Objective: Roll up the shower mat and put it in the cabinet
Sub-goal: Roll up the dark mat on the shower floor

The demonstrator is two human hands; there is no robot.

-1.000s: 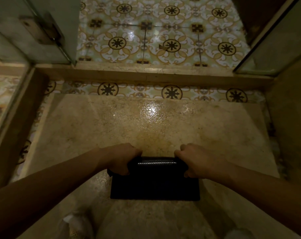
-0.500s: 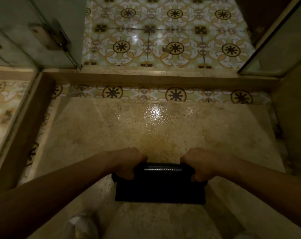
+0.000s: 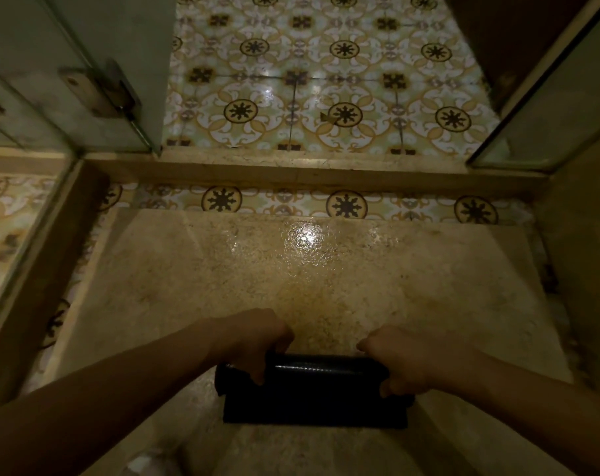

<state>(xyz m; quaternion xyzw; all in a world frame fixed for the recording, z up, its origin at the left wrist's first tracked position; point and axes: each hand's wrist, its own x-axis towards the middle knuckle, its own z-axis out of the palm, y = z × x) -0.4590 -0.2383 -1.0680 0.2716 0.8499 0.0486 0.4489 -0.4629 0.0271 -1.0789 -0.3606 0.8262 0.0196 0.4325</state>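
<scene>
A black shower mat [image 3: 315, 393] lies on the beige stone shower floor [image 3: 291, 286], low in the middle of the view. Its far part is wound into a thick roll and a short flat strip still lies on the floor toward me. My left hand [image 3: 254, 341] grips the roll's left end, fingers curled over the top. My right hand [image 3: 398, 359] grips the right end the same way. No cabinet is in view.
A raised stone curb [image 3: 309, 170] crosses ahead, with patterned floor tiles [image 3: 326, 97] beyond it. A glass door with a metal hinge [image 3: 99, 94] stands at the upper left, and a glass panel [image 3: 549, 115] at the upper right. Walls close in on both sides.
Both hands have rolled the mat further toward me. The roll has grown thicker and the flat strip near me is shorter.
</scene>
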